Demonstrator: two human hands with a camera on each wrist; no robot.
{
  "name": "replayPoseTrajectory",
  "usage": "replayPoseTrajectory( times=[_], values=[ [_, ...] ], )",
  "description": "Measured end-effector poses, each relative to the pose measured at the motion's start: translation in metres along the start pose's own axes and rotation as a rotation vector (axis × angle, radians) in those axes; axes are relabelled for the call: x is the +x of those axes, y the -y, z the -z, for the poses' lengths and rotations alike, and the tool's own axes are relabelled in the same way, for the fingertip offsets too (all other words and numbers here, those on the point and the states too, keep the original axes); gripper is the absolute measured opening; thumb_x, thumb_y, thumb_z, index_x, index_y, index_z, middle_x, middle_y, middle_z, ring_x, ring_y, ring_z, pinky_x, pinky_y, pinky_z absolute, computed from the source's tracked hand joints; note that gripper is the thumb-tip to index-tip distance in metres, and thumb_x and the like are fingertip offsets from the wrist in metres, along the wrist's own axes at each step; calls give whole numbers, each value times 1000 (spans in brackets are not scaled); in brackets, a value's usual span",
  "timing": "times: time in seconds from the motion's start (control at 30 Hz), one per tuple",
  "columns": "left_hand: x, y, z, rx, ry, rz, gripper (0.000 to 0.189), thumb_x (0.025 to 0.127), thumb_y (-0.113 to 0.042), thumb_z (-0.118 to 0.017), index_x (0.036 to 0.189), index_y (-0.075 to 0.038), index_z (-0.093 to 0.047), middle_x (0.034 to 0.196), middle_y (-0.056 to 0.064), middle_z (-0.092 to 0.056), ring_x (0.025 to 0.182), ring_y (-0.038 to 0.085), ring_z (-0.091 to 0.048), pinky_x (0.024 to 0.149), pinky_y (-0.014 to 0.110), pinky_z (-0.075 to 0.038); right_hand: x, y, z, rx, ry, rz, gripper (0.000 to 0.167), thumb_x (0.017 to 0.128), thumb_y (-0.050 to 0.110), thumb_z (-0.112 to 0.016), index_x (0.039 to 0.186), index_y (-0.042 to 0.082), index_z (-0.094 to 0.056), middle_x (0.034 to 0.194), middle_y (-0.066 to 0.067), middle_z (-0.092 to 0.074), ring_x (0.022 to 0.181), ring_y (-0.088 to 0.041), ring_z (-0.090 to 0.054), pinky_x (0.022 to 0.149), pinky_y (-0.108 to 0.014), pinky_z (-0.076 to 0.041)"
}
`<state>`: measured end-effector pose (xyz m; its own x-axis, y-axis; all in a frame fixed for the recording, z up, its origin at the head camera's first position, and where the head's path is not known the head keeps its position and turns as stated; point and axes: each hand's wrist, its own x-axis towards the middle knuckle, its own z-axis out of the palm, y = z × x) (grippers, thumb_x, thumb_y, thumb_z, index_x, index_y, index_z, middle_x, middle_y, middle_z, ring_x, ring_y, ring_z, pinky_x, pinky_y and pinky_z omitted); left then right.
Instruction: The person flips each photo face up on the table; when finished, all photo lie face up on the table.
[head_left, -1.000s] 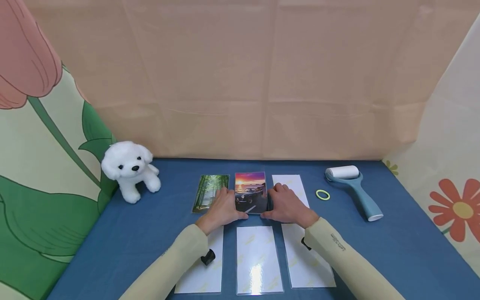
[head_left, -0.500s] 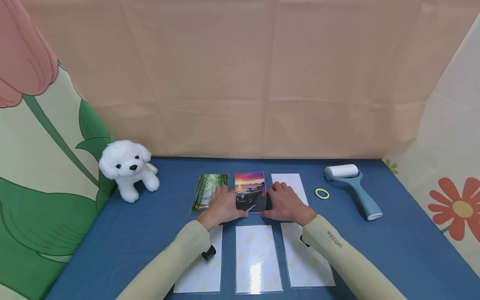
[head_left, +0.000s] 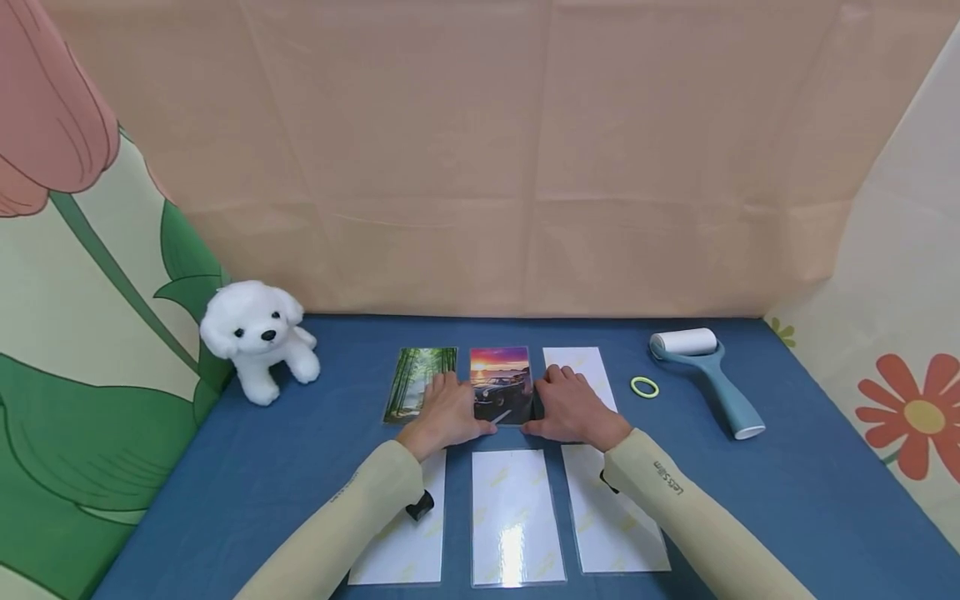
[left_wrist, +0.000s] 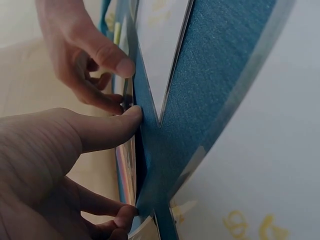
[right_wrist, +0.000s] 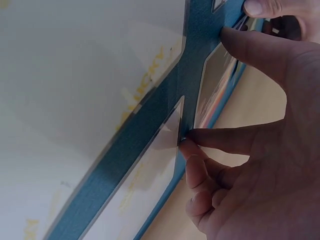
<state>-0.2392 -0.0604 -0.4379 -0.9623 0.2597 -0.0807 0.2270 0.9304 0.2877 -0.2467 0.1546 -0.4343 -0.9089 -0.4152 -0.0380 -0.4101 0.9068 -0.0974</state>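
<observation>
A laminated photo card (head_left: pixel 500 375) showing a car at sunset lies between my hands in the middle of the far row. My left hand (head_left: pixel 444 412) holds it at the near-left corner, thumb (left_wrist: pixel 131 114) on the near edge and fingertips along the left side. Mirroring that, my right hand (head_left: pixel 573 410) holds the near-right corner, its thumb (right_wrist: pixel 232 37) on the near edge and a fingertip by the right side. A forest photo card (head_left: pixel 422 371) lies partly under my left hand in the head view. A white card (head_left: pixel 585 362) is partly hidden behind my right hand.
Three white cards lie in the near row: left (head_left: pixel 408 550), middle (head_left: pixel 516 508) and right (head_left: pixel 618 517), the outer ones partly under my sleeves. A plush white dog (head_left: pixel 258 337) sits far left. A yellow-green ring (head_left: pixel 644 394) and a blue-handled lint roller (head_left: pixel 716 383) lie at right.
The car card's far edge has come down slightly in the last half second, and the card looks flatter. Both hands keep nearly the same place and hold.
</observation>
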Motion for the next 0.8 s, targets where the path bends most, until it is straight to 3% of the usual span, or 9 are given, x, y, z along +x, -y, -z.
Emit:
replayPoseTrajectory(
  times=[0.2,0.33,0.47,0.63,0.8],
  values=[
    [-3,-5,1,6,-9,-13,51,78,-53,-84,80,-8,-61,97,11,-46,97,30,-36,81,41,-33,-2,-1,-1,11,-4,-1,66,80,51,-80,119,-1,-68,114,-16,-57,101,-30,-52,90,-47,-45],
    [-6,-11,-1,18,-29,-38,66,81,-55,-81,108,4,-66,107,16,-51,102,31,-39,85,42,-36,-5,-2,-1,17,-40,14,63,82,50,-79,118,-1,-68,113,-16,-58,101,-31,-52,89,-47,-46],
    [-7,-23,-2,-6,-53,-71,78,90,-55,-71,134,8,-56,120,21,-52,107,33,-42,89,44,-38,-9,-4,-1,44,-109,9,60,87,44,-77,124,-2,-65,115,-17,-59,101,-31,-53,90,-47,-48],
    [-6,-39,-2,-49,-66,-104,72,97,-52,-63,139,6,-54,120,20,-52,109,32,-44,92,46,-39,-17,-9,1,99,-227,6,57,90,31,-74,131,-6,-59,120,-21,-59,105,-34,-58,94,-50,-50],
    [-5,-53,-2,-119,-52,-131,67,101,-46,-60,143,4,-51,135,21,-51,129,38,-43,110,59,-30,-29,-21,-1,161,-312,-9,47,93,18,-71,129,-9,-58,123,-23,-59,109,-36,-61,97,-49,-50]
  ],
)
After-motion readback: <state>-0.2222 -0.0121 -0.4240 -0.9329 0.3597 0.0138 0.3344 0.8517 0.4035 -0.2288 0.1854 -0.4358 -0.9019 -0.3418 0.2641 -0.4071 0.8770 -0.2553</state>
